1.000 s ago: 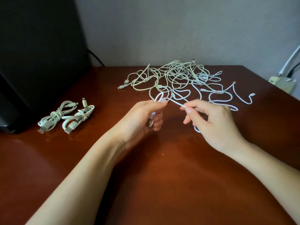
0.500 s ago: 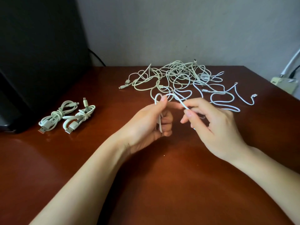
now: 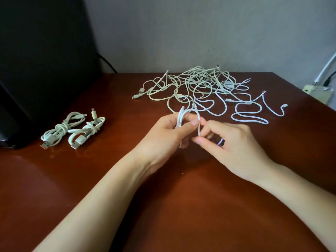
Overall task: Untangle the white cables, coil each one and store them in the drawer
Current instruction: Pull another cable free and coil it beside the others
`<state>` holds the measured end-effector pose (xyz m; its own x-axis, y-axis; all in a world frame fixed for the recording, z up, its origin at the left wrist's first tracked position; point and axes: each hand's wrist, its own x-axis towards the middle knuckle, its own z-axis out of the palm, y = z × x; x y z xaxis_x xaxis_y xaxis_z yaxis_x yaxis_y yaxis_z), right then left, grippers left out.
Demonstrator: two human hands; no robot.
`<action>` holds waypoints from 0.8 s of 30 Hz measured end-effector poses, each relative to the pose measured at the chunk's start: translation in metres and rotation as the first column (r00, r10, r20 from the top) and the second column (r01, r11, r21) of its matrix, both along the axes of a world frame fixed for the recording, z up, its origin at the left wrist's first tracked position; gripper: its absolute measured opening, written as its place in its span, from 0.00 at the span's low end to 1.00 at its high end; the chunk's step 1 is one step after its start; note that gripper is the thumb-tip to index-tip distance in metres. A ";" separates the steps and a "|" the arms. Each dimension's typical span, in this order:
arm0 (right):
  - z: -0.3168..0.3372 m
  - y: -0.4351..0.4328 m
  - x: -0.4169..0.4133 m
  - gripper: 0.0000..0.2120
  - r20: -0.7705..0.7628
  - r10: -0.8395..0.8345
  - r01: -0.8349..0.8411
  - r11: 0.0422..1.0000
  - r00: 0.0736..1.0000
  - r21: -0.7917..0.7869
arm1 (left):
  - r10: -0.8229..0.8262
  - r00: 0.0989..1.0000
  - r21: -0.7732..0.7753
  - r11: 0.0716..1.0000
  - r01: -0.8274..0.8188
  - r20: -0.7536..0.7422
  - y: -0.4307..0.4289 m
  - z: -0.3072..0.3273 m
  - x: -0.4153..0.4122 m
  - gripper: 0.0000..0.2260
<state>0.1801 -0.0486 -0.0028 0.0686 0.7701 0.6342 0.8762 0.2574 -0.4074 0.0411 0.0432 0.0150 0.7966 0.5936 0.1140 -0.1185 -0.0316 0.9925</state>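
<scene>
A tangle of white cables lies at the back middle of the brown table. My left hand grips several loops of one white cable above the table. My right hand pinches a strand of the same cable beside it, and the two hands nearly touch. The cable's free length runs from my right hand back toward a loose white cable at the right. Two coiled, knotted cables lie at the left. No drawer is in view.
A large black box stands at the left edge of the table, with a dark cord behind it. A beige power strip with plugged cords sits at the far right edge. A grey wall closes the back.
My right hand has swung its strand down and in toward my left hand, adding a loop to the coil. The hands have come together.
</scene>
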 end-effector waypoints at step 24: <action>0.002 0.004 0.011 0.10 -0.212 -0.014 -0.035 0.974 0.977 -0.224 | 0.210 0.935 -0.532 0.846 -0.027 0.286 0.025 0.016 -0.011 0.11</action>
